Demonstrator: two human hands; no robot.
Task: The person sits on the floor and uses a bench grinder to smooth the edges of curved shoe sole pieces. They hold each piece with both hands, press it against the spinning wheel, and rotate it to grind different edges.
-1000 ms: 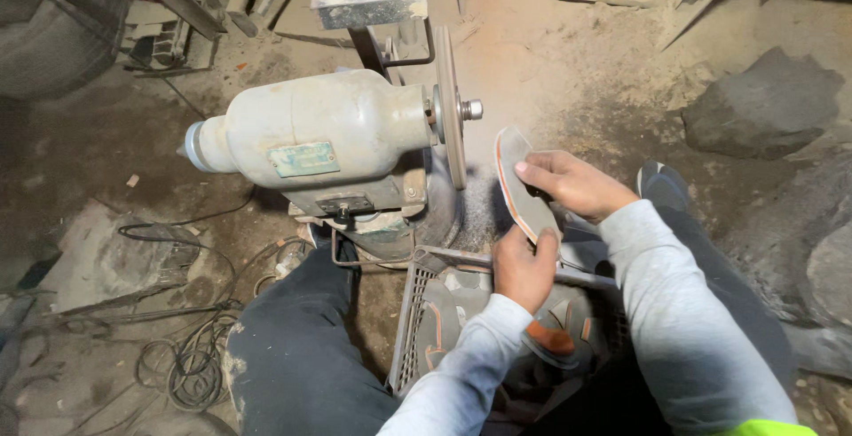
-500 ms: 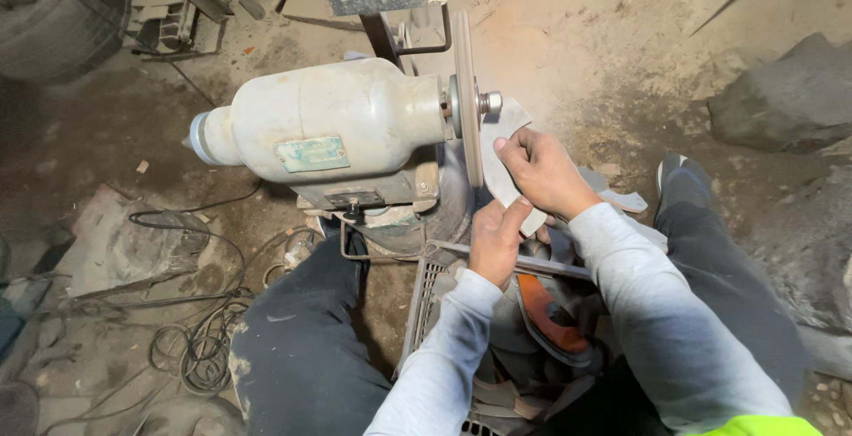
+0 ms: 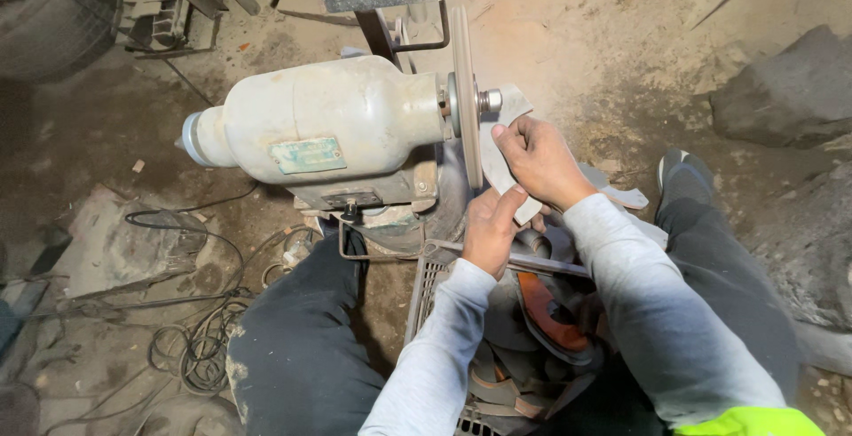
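Dusty dirt floor (image 3: 586,36), tangled cables (image 3: 195,347), grey rocks (image 3: 781,90)

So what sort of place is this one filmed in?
Most likely a rough, dirt-floored grinding workshop. A bench grinder motor with a thin grinding wheel sits low on the dusty ground, tangled cables lie beside it, and both hands press a flat metal blade to the wheel.

Dusty dirt floor (image 3: 577,36) (rock-strewn)
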